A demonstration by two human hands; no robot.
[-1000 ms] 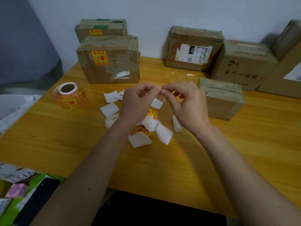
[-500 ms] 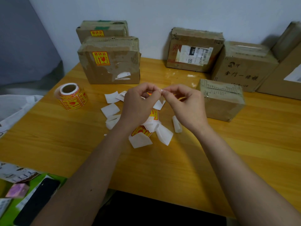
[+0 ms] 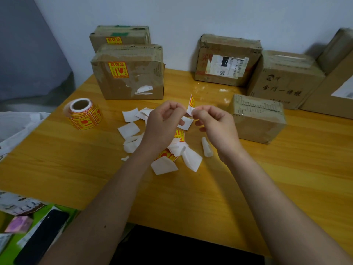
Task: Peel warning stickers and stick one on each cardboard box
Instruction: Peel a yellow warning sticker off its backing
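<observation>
1. Cardboard boxes line the far edge of the wooden table (image 3: 267, 188); two at far left carry yellow labels, while the taped box (image 3: 228, 59), the printed box (image 3: 284, 81) and the small box (image 3: 257, 119) near my right hand look unlabelled; I can't tell for the cropped one at far right.
2. I judge the step as peeling: my left hand (image 3: 162, 123) and right hand (image 3: 215, 125) each pinch a corner of the warning sticker (image 3: 191, 104), held above the table between them, its white backing curling away.
3. Next I'd strip it fully, then press it onto the small box.
4. Sticker roll (image 3: 83, 113) stands well left; backing scraps (image 3: 129, 129) litter the middle but block nothing.
</observation>
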